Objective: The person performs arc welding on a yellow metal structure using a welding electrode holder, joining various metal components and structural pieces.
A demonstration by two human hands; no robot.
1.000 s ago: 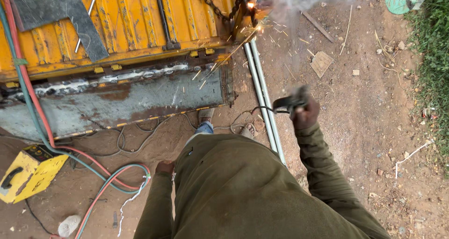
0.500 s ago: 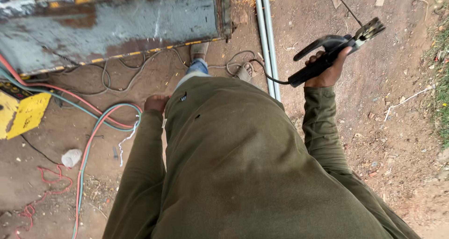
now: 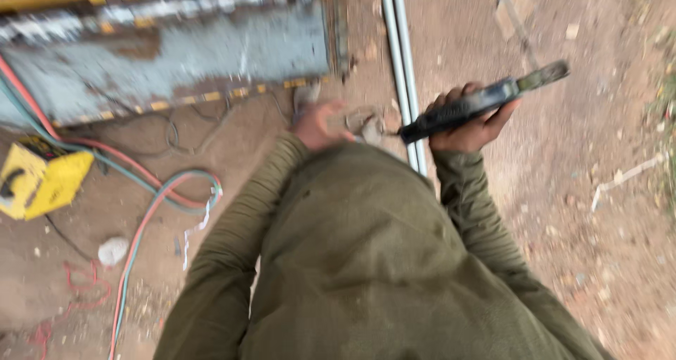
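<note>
Ground: we stand on bare reddish dirt (image 3: 563, 212) scattered with small stones and scraps; we are outdoors, with a fringe of grass at the far right edge.
Near left: red and green hoses (image 3: 151, 215) loop over the dirt beside a yellow box (image 3: 39, 180), with a pale stone (image 3: 113, 249) close by.
Left hand: our left hand (image 3: 320, 124) is held out in front of our chest; it is too blurred for us to tell whether its fingers are spread or closed.
Right hand: our right hand (image 3: 468, 124) is wrapped tight around the electrode holder (image 3: 486, 105), fingers curled over its handle.
Holder axis: its long axis runs slantwise, the metal jaw end pointing up and to the right, the dark handle end down-left toward the pipes.
Farther: two grey pipes (image 3: 403, 64) lie side by side, running away from us, just beside a worn grey steel plate (image 3: 176, 57) edged in yellow.
</note>
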